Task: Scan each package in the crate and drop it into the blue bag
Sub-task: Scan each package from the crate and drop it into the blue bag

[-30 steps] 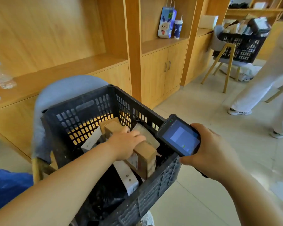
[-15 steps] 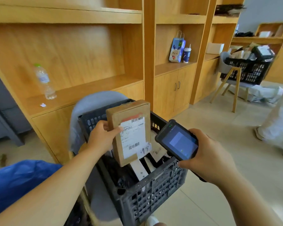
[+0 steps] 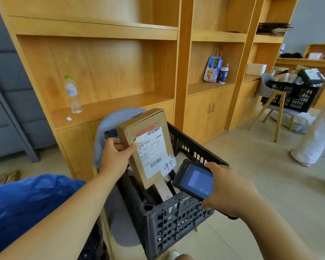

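Two grips closed: left hand (image 3: 114, 158) clasps box (image 3: 148, 147) above crate (image 3: 195, 147) rim, right hand (image 3: 231, 188) clasps scanner (image 3: 195, 180).

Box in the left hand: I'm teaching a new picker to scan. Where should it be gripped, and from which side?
Grip the box by its long left edge, coming from the left as the left hand does: thumb on the cardboard margin, fingers behind. That likely keeps the label and its barcodes uncovered, facing the scanner.

Your blue bag (image 3: 26, 203) runs off the left edge. The package (image 3: 148, 119) hides much of the crate (image 3: 176, 222), and its label (image 3: 152, 152) print is too small to read.
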`<control>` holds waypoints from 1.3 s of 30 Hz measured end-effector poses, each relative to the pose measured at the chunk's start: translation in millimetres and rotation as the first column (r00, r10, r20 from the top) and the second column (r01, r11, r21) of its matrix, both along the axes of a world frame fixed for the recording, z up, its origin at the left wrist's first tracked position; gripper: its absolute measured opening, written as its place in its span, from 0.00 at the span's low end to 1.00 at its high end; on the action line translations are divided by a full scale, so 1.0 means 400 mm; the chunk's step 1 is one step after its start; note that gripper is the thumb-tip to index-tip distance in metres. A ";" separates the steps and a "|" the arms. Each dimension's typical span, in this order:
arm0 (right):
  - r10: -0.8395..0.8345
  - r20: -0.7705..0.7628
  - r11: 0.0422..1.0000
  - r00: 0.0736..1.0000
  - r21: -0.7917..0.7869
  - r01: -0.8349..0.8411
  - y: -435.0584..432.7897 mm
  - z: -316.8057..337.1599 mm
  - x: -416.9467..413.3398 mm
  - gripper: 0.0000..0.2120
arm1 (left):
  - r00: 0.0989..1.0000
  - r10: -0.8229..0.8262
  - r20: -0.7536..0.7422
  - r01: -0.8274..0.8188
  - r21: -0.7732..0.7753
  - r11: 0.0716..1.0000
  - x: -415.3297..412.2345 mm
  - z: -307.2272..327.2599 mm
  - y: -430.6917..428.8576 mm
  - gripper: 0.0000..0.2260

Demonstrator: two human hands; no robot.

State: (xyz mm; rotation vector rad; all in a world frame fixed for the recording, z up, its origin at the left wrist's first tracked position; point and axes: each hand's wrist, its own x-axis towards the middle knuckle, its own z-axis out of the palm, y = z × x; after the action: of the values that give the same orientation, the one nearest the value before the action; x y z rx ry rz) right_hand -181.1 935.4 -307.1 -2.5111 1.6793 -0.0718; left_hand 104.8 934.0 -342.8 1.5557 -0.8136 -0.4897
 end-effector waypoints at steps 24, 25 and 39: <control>0.133 0.129 0.991 0.983 -0.025 -0.131 0.014 0.007 0.085 0.38 | 0.998 0.032 -0.050 -0.040 -0.165 0.985 0.082 0.045 0.125 0.18; 0.159 0.151 0.987 0.976 -0.028 -0.157 0.018 0.008 0.104 0.39 | 0.998 0.058 -0.030 -0.063 -0.177 0.982 0.103 0.053 0.150 0.20; 0.447 0.216 0.892 0.868 -0.033 -0.451 0.111 0.001 0.426 0.39 | 0.723 0.351 0.595 -0.509 0.114 0.853 0.450 -0.036 0.523 0.21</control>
State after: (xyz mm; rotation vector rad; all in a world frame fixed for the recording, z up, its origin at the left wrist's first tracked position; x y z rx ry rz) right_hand -10.7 979.7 -306.6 -2.6918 0.9776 -0.2754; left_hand 285.0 1143.1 -357.0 2.1237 -0.7888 0.2407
